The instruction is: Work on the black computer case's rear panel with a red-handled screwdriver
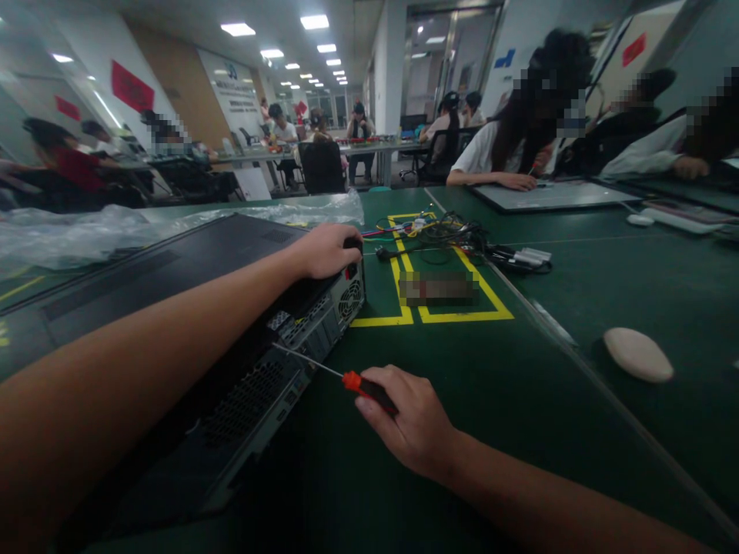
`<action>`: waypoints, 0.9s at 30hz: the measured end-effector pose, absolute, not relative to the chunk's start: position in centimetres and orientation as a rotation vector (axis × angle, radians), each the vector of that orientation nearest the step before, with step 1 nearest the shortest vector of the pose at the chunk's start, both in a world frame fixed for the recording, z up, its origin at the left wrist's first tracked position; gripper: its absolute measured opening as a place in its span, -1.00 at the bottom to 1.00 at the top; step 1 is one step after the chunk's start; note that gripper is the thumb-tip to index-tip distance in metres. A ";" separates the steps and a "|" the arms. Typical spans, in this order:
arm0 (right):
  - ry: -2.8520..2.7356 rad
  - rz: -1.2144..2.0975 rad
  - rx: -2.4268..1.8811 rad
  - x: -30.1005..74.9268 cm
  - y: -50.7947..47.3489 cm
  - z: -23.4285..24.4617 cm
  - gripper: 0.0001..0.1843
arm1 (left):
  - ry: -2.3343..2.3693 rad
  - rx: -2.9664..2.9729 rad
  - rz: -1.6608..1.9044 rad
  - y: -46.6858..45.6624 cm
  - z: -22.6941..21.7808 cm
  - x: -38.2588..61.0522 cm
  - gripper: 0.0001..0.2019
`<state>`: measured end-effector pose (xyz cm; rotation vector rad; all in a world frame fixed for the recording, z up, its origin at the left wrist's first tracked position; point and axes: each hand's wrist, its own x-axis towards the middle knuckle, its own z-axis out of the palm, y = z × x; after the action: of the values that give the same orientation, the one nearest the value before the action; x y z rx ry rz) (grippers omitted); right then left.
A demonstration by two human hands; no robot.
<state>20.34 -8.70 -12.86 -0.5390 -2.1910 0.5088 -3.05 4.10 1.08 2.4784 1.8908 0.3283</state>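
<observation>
Tightly, right hand [412, 422] round screwdriver [351, 381], left hand [326, 250] clasping case [231, 254]

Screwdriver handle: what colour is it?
The screwdriver handle is red and black; the head view shows it.

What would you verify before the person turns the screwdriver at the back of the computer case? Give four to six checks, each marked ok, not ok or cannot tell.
1. Right hand grips the screwdriver by its handle: ok.
2. Screwdriver tip seated in a screw on the rear panel: cannot tell, too small.
3. Left hand curled over the rear top edge of the computer case, steadying it: ok.
4. Case lies flat on the table: ok.
5. Cables all unplugged from the case: cannot tell; the left hand hides that corner.
</observation>
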 end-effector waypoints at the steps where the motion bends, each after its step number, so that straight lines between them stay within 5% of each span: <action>1: -2.193 0.501 -0.535 20.3 -8.7 -12.8 -0.67 | 1.899 2.479 0.333 4.1 1.1 -3.0 -0.53; 15: -2.135 0.499 -0.543 19.8 -9.0 -13.6 -0.88 | 1.916 2.507 0.330 3.9 1.0 -2.9 -0.49; 27: -2.203 0.540 -0.560 20.0 -8.8 -13.5 -0.85 | 1.945 2.526 0.320 3.9 0.9 -2.8 -0.48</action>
<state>19.96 -8.84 -13.55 -0.5597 -2.2035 0.5397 -2.85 3.92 0.86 2.5256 1.9453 0.3204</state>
